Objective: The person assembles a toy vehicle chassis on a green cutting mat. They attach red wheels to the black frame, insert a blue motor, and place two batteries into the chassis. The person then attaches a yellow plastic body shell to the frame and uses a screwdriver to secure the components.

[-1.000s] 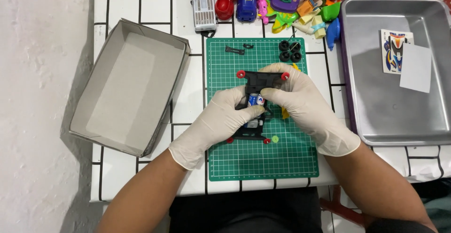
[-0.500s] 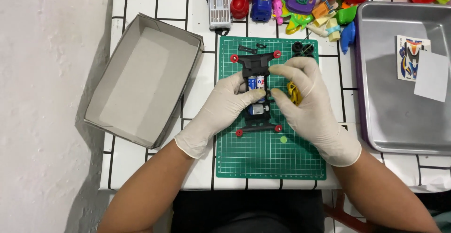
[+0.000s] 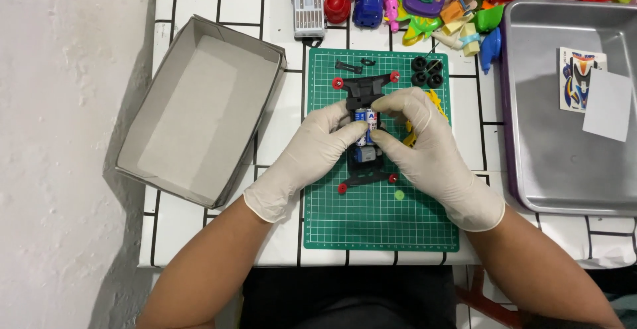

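together both hands (gloved) pinch a battery [image 3: 365, 125] in the black chassis [image 3: 363, 91].

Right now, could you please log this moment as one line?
left hand: on batteries | right hand: on batteries | toy car chassis: on green cutting mat

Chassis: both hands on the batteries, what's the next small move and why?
Probably press the batteries down flat. Both gloved hands, left and right, pinch them over the black chassis on the green mat, and they look not fully seated, though fingers hide the bay.
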